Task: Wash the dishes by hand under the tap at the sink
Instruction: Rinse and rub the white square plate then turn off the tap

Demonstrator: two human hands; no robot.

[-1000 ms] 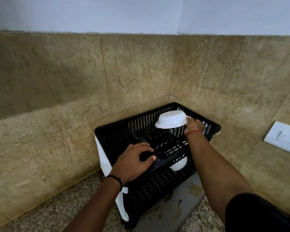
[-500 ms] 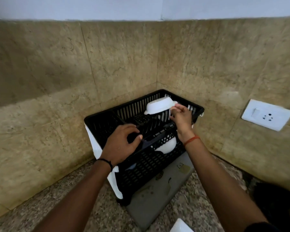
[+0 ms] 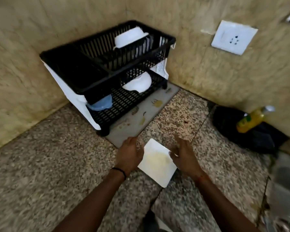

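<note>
A white square plate [image 3: 156, 162] with a yellowish smear lies flat on the speckled stone counter. My left hand [image 3: 130, 154] hovers at its left edge and my right hand [image 3: 183, 155] at its right edge, both with loose fingers and holding nothing. The image is blurred, so I cannot tell whether the fingers touch the plate. In the corner stands a black two-tier dish rack [image 3: 107, 67]. A white bowl [image 3: 130, 38] lies upside down on its top tier. Another white bowl [image 3: 139, 83] and a blue bowl [image 3: 101, 103] sit on the lower tier.
A grey drip mat [image 3: 141, 114] lies under the rack. A black object with a yellow bottle [image 3: 251, 120] on it sits at the right by the wall. The steel sink's edge [image 3: 285, 190] shows at the far right. A white wall socket [image 3: 233, 37] is above.
Both hands left the rack and dropped to the white square plate on the counter. The white bowl stays on the top tier. My view tilted down.
</note>
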